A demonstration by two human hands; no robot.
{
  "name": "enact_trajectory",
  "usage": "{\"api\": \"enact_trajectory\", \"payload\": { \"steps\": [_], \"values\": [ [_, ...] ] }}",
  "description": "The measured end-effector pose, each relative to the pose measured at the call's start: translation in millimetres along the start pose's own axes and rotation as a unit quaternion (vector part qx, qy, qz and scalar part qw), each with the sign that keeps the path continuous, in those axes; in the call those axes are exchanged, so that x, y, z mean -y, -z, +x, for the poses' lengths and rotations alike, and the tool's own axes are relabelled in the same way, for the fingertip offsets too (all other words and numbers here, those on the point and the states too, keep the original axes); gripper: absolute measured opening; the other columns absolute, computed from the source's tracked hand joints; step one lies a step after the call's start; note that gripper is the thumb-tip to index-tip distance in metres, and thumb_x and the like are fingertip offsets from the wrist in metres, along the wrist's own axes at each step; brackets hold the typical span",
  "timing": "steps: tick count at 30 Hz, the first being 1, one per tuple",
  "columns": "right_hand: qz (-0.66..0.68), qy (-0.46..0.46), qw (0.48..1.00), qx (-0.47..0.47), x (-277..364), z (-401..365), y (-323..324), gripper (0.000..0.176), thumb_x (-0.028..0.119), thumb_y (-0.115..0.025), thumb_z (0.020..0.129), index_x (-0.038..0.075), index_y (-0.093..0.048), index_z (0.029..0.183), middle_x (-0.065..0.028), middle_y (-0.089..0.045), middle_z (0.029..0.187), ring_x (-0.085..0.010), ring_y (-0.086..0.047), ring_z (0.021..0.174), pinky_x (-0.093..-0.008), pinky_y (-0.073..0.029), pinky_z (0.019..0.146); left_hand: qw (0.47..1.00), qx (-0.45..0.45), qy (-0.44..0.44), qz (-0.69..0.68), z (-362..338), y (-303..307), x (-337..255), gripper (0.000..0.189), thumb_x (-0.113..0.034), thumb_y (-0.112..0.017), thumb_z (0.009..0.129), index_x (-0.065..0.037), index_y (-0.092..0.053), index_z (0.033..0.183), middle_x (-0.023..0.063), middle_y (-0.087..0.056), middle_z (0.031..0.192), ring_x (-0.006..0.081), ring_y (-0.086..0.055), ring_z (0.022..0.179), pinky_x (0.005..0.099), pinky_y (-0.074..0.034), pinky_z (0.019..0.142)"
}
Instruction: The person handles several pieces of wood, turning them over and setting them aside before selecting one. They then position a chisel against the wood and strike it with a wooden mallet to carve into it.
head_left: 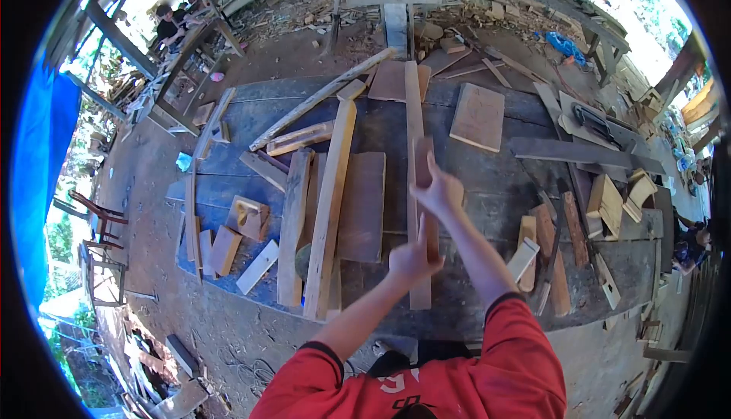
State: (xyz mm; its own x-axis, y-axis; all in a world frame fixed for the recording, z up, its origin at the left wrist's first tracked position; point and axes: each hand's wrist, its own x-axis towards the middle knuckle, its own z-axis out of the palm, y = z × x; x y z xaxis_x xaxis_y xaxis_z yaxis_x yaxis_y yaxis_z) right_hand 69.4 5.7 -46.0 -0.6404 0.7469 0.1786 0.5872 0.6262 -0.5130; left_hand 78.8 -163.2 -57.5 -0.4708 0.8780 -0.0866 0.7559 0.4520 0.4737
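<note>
A long, narrow light-brown board (413, 107) lies lengthwise on the dark work table, running away from me. A shorter dark reddish-brown wooden piece (424, 152) rests on or right beside it, slightly blurred; its exact kind is hard to make out. My right hand (442, 193) is closed around the middle of this piece, one digit pointing forward. Nearer to me, my left hand (415, 261) is closed on its near end, a digit also stretched forward. Left of my hands lie a wide flat board (363, 206) and a long thick wooden beam (330, 206).
Wooden blocks (248, 217) lie at the table's left. At the right are a saw (607, 280), a dark plank (571, 152) and notched blocks (605, 204). A square board (477, 117) lies at the far side. Another person (169, 27) sits at the back left.
</note>
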Motion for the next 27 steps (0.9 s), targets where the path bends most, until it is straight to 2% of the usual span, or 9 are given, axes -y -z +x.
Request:
{"api": "enact_trajectory", "payload": {
  "steps": [1, 7, 12, 18, 20, 23, 24, 25, 27],
  "values": [
    [-0.001, -0.004, 1.0, 0.008, 1.3, -37.5, -1.5, 0.091, 0.045, -0.07, 0.062, 0.018, -0.032, 0.139, -0.0137, -0.063, 0.065, -0.0322, -0.064, 0.062, -0.0429, -0.05, 0.057, 1.0, 0.0, -0.01, -0.003, -31.9, -22.5, 6.6, 0.101, -0.049, -0.065, 0.069, -0.004, -0.012, 0.142, 0.0109, -0.058, 0.054, 0.0296, -0.058, 0.045, 0.0413, -0.046, 0.041],
    [-0.025, -0.056, 0.993, 0.102, 15.8, -192.7, 5.8, 0.095, 0.045, -0.072, 0.061, 0.017, -0.029, 0.141, -0.0124, -0.061, 0.06, -0.0306, -0.062, 0.055, -0.0395, -0.049, 0.052, 0.995, 0.098, 0.011, -0.012, -182.0, -28.8, -10.7, 0.104, -0.051, -0.065, 0.069, -0.003, -0.008, 0.143, 0.0122, -0.059, 0.053, 0.0309, -0.059, 0.045, 0.0426, -0.047, 0.041],
    [-0.022, -0.061, 0.993, 0.103, 18.7, -213.2, 2.2, 0.094, 0.044, -0.073, 0.061, 0.016, -0.03, 0.14, -0.0117, -0.06, 0.059, -0.0293, -0.062, 0.052, -0.0384, -0.048, 0.05, 0.992, 0.119, 0.026, -0.018, -198.8, -26.4, -12.1, 0.104, -0.05, -0.065, 0.069, -0.004, -0.009, 0.143, 0.0124, -0.06, 0.054, 0.031, -0.059, 0.045, 0.0425, -0.047, 0.042],
    [0.006, -0.041, 0.997, 0.064, 7.1, -114.2, -18.1, 0.093, 0.04, -0.076, 0.059, 0.017, -0.034, 0.139, -0.0122, -0.061, 0.062, -0.03, -0.062, 0.056, -0.039, -0.048, 0.053, 0.993, 0.107, 0.042, 0.012, -104.6, -27.7, 3.5, 0.108, -0.054, -0.065, 0.067, -0.005, -0.008, 0.143, 0.0118, -0.058, 0.053, 0.029, -0.058, 0.043, 0.0413, -0.044, 0.039],
    [0.004, -0.035, 0.998, 0.059, -1.6, -53.9, -27.6, 0.092, 0.04, -0.076, 0.059, 0.017, -0.035, 0.138, -0.0122, -0.061, 0.063, -0.0302, -0.062, 0.057, -0.0392, -0.048, 0.053, 0.996, 0.069, 0.053, 0.009, -45.7, -19.3, 7.9, 0.109, -0.052, -0.067, 0.065, -0.005, -0.008, 0.144, 0.0114, -0.057, 0.052, 0.0288, -0.056, 0.042, 0.0417, -0.043, 0.038],
    [-0.001, -0.011, 0.998, 0.068, -10.5, 61.0, -46.9, 0.091, 0.043, -0.072, 0.059, 0.016, -0.036, 0.138, -0.0117, -0.062, 0.065, -0.0283, -0.064, 0.06, -0.0392, -0.049, 0.055, 0.996, 0.065, 0.067, 0.01, 63.5, 6.0, 21.5, 0.103, -0.046, -0.063, 0.069, -0.007, -0.004, 0.144, 0.0141, -0.06, 0.058, 0.0314, -0.059, 0.049, 0.0442, -0.046, 0.044],
    [-0.014, 0.003, 0.999, 0.052, -16.2, 102.9, -62.8, 0.091, 0.044, -0.071, 0.059, 0.016, -0.036, 0.138, -0.0127, -0.063, 0.07, -0.0287, -0.064, 0.064, -0.0389, -0.05, 0.058, 0.998, 0.014, 0.054, 0.02, 102.0, 7.5, 32.1, 0.102, -0.045, -0.063, 0.069, -0.007, -0.005, 0.144, 0.0137, -0.06, 0.06, 0.0311, -0.06, 0.051, 0.0443, -0.047, 0.046],
    [-0.028, 0.018, 0.999, 0.035, -21.1, 144.3, -77.1, 0.091, 0.046, -0.07, 0.059, 0.016, -0.036, 0.138, -0.0137, -0.064, 0.074, -0.0292, -0.065, 0.068, -0.0386, -0.051, 0.062, 0.996, 0.025, 0.067, 0.05, 144.4, 15.8, 40.5, 0.1, -0.045, -0.062, 0.069, -0.007, -0.007, 0.144, 0.013, -0.062, 0.063, 0.0304, -0.062, 0.055, 0.0432, -0.048, 0.048],
    [-0.064, -0.026, 0.995, 0.076, -8.4, 212.8, -65.4, 0.091, 0.049, -0.068, 0.061, 0.016, -0.035, 0.138, -0.0159, -0.065, 0.084, -0.0303, -0.065, 0.077, -0.039, -0.052, 0.068, 0.992, 0.075, 0.066, 0.076, 214.5, 53.1, 44.4, 0.101, -0.047, -0.062, 0.069, -0.008, -0.006, 0.144, 0.0145, -0.064, 0.073, 0.0317, -0.064, 0.064, 0.0429, -0.051, 0.056]
  ]
}}
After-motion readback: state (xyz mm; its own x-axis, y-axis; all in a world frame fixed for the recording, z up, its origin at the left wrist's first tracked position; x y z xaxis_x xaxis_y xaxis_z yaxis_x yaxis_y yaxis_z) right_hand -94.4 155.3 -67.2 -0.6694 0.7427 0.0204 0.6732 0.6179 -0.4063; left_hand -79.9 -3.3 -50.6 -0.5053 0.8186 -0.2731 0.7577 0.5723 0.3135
